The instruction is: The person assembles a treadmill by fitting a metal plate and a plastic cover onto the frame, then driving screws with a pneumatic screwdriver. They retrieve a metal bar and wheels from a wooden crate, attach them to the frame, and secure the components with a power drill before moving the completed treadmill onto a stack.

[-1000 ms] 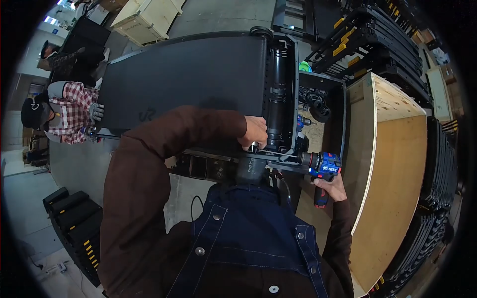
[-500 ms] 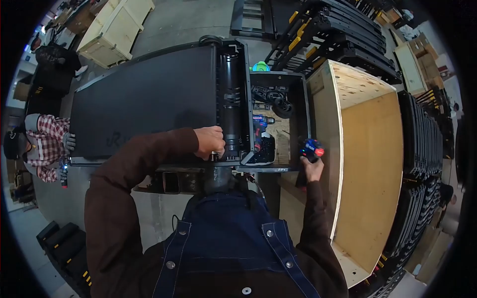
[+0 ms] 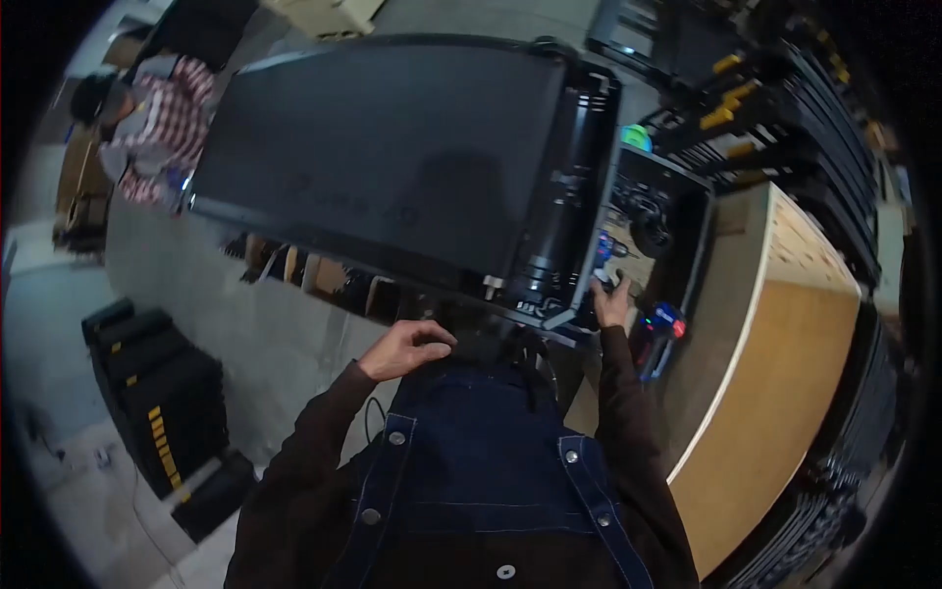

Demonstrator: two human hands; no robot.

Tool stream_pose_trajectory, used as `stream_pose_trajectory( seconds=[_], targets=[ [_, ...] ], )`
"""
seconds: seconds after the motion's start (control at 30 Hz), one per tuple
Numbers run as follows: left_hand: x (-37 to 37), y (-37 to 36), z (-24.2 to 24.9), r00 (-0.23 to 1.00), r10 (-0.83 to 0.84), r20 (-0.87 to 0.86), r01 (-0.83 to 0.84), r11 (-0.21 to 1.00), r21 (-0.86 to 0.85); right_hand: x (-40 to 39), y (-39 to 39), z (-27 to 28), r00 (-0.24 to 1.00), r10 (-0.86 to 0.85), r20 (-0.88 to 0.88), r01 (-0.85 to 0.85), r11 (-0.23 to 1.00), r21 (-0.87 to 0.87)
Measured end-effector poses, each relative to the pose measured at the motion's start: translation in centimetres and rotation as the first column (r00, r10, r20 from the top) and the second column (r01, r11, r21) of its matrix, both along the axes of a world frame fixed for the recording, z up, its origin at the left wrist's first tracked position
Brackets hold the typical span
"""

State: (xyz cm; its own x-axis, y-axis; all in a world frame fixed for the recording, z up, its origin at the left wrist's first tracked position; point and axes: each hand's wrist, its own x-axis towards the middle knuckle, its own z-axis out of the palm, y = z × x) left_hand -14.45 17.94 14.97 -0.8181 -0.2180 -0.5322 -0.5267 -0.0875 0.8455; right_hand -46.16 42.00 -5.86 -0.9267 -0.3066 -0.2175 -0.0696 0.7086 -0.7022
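Observation:
My left hand [image 3: 406, 349] hangs in front of my apron, below the near edge of a long black machine [image 3: 392, 147], fingers apart and holding nothing. My right hand [image 3: 612, 300] reaches over the near end of a black bin [image 3: 695, 236], its thumb and fingers spread. Close to its fingertips a blue and red drill [image 3: 610, 247] lies in the bin, beside black parts [image 3: 643, 211]. Another blue and red power tool [image 3: 662, 329] stands to the right of my right hand, untouched, at the bin's near corner. Black rollers [image 3: 569, 187] run along the machine's right end.
A large open wooden crate [image 3: 785, 344] stands at the right. Behind it are stacked black frames [image 3: 785, 118]. A person in a checked shirt [image 3: 172, 118] is at the machine's far left end. Black stacked parts [image 3: 162, 402] stand on the floor at the left.
My left hand has come off the machine's roller end towards my body and opened. My right hand has let go of the power tool and moved left over the bin. The view has turned.

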Motion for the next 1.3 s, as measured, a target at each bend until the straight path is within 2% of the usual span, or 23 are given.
stream_pose_trajectory(
  seconds=[0.1,0.2,0.23,0.3,0.33,0.37,0.43,0.47,0.5,0.57,0.6,0.63,0.67,0.7,0.73,0.77,0.8,0.9,1.0,1.1,1.2,1.23,1.3],
  targets=[
    [5.6,1.7,-4.1,0.959,-0.040,0.281,0.107,0.968,-0.226,-3.4,-1.1,-12.2,0.992,0.005,0.126,-0.005,1.000,-0.006],
    [9.9,2.5,-9.2,0.939,0.120,0.323,-0.054,0.977,-0.205,-5.8,0.2,-20.6,0.969,0.016,0.248,-0.020,1.000,0.012],
    [10.6,2.3,-10.7,0.936,0.142,0.321,-0.077,0.976,-0.205,-7.3,1.2,-24.5,0.699,0.083,0.710,0.281,0.881,-0.380],
    [11.3,1.6,-13.6,0.884,0.311,0.349,-0.205,0.929,-0.309,-9.9,1.5,-26.9,0.682,0.013,0.732,0.465,0.764,-0.447],
    [11.2,0.9,-14.5,0.884,0.320,0.342,-0.218,0.927,-0.305,-10.8,1.8,-26.5,0.688,0.018,0.726,0.453,0.770,-0.449],
    [10.9,0.0,-15.5,0.839,0.403,0.366,-0.247,0.881,-0.403,-11.8,2.7,-25.8,0.694,0.127,0.709,0.332,0.817,-0.471],
    [10.7,-1.9,-17.5,0.802,0.475,0.361,-0.268,0.828,-0.493,-10.2,2.3,-15.8,0.819,0.094,0.566,0.186,0.890,-0.417],
    [10.6,-2.7,-18.8,0.832,0.453,0.321,-0.204,0.787,-0.582,-9.5,2.2,-10.6,0.870,0.078,0.487,0.123,0.922,-0.368],
    [10.3,-3.6,-20.3,0.863,0.423,0.277,-0.145,0.731,-0.667,-8.3,2.8,-6.1,0.854,-0.011,0.520,0.229,0.906,-0.356],
    [10.0,-4.2,-24.5,0.948,0.307,0.087,-0.145,0.658,-0.739,-7.3,6.1,-0.2,0.928,0.121,0.352,0.017,0.931,-0.364],
    [9.2,-4.8,-24.9,0.946,0.201,0.255,0.052,0.683,-0.729,-3.3,4.6,10.3,0.904,0.052,0.425,0.074,0.959,-0.275],
    [9.1,-5.5,-28.8,0.902,0.191,0.388,0.136,0.726,-0.674,-1.3,6.2,13.0,0.913,0.066,0.402,0.113,0.907,-0.405],
    [7.8,-6.1,-27.3,0.814,0.266,0.517,0.204,0.702,-0.683,0.6,7.7,15.7,0.921,0.085,0.380,0.142,0.835,-0.531],
    [7.0,-6.4,-23.2,0.784,0.305,0.541,0.185,0.717,-0.673,2.5,9.1,18.5,0.928,0.110,0.357,0.160,0.746,-0.646],
    [9.7,-7.4,-30.3,0.816,0.328,0.475,0.229,0.572,-0.788,5.2,9.3,22.1,0.899,0.158,0.408,0.195,0.690,-0.697],
    [10.2,-7.3,-28.1,0.818,0.429,0.383,0.123,0.520,-0.845,7.9,9.5,25.8,0.865,0.208,0.457,0.238,0.632,-0.737],
    [10.1,-8.0,-26.7,0.776,0.398,0.489,0.123,0.665,-0.737,10.1,9.6,28.5,0.829,0.229,0.510,0.313,0.566,-0.763],
    [11.1,-7.3,-28.6,0.823,0.202,0.531,0.378,0.505,-0.776,13.0,9.0,30.2,0.795,0.297,0.529,0.339,0.506,-0.794],
    [10.5,-8.7,-28.3,0.755,0.012,0.655,0.528,0.582,-0.618,14.5,9.4,25.6,0.725,0.175,0.666,0.536,0.465,-0.705],
    [10.8,-9.3,-28.3,0.730,-0.136,0.670,0.621,0.541,-0.567,16.6,6.9,24.5,0.761,0.016,0.649,0.525,0.572,-0.630],
    [12.0,-9.3,-29.1,0.866,0.014,0.500,0.451,0.408,-0.793,16.6,9.0,19.8,0.846,-0.143,0.513,0.409,0.790,-0.456],
    [11.9,-9.3,-27.9,0.867,0.017,0.499,0.449,0.410,-0.794,16.3,9.4,18.9,0.848,-0.140,0.512,0.406,0.791,-0.457],
    [12.0,-9.8,-26.3,0.891,0.047,0.451,0.358,0.536,-0.765,15.5,8.6,17.7,0.955,-0.087,0.283,0.197,0.901,-0.387]
  ],
)
